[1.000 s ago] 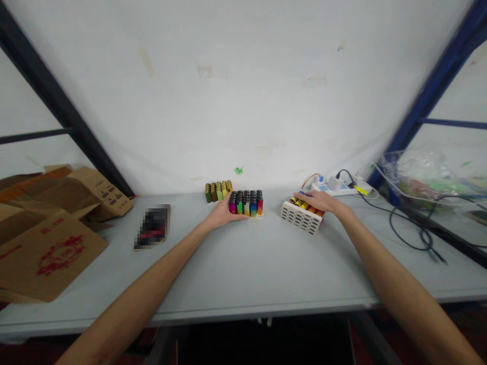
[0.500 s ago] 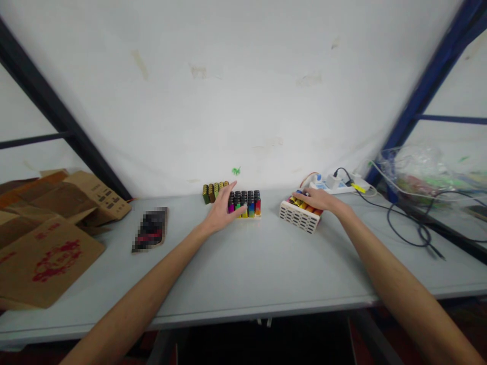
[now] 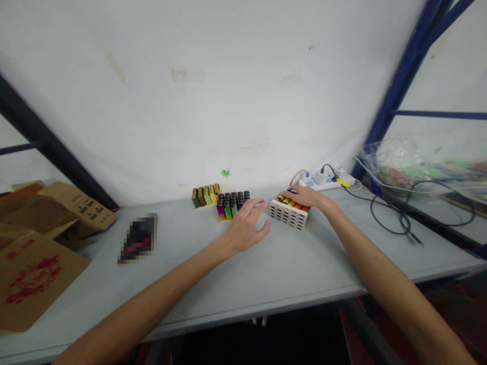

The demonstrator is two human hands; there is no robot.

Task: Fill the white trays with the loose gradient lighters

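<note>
Over the grey table, my left hand (image 3: 249, 228) is open, its fingers apart and nothing in it. It hovers just in front of a block of upright lighters (image 3: 227, 205) with black tops and purple, green and other bright bodies, partly covering its right end. To the right, my right hand (image 3: 304, 196) is closed over the far side of a white perforated basket (image 3: 289, 215). Gold, orange and red lighters (image 3: 292, 203) lie inside, under its fingers. The thumb is hidden. Behind and left of the block stands a smaller group of green and gold lighters (image 3: 206, 195).
A white power strip (image 3: 321, 180) with plugs is against the wall, and black cable (image 3: 395, 230) loops across the right side. Flattened cardboard boxes (image 3: 41, 274) lie at the left, beside a pixelated dark item (image 3: 139, 238). Blue rack posts (image 3: 399, 76) rise at the right.
My left hand has come away from the block of lighters, moving right and nearer to me, towards the basket. The right hand stays on the basket. The view has shifted slightly.
</note>
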